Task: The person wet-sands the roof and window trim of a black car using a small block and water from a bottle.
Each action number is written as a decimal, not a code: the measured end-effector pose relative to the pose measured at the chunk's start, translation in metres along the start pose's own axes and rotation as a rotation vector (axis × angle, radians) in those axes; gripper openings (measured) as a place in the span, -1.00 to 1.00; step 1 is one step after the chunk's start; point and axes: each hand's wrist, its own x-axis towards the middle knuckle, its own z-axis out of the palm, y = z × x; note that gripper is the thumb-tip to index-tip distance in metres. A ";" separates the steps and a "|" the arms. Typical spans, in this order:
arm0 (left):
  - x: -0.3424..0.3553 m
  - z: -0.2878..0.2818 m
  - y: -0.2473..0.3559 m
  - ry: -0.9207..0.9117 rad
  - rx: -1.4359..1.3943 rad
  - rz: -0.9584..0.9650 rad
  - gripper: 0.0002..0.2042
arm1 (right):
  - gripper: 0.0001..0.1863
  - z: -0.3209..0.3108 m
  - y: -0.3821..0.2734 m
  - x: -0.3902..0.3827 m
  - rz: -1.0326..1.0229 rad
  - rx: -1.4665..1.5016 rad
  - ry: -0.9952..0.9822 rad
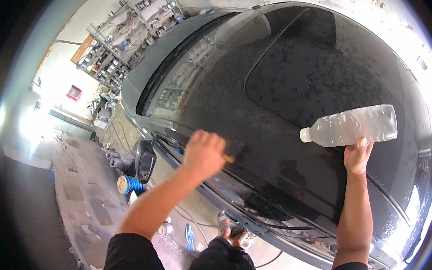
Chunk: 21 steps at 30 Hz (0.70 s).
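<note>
Room over car roof (272, 137) between left hand (204, 155) and bottle (352, 125), side mirror (146, 165) (jutting outward) obstructing leftward

no legible text, numbers, labels, signs

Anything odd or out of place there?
A loose blue item lies on the floor left of the person's feet, as if dropped; I can't tell what. The dark car roof looks blotchy, not uniform.

Head-worn fisheye view (fairly near), downward over the car roof (275, 94).
</note>
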 end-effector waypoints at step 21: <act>-0.019 0.028 -0.089 -0.161 0.011 -0.381 -0.81 | -0.06 -0.001 0.004 0.003 0.030 0.006 -0.008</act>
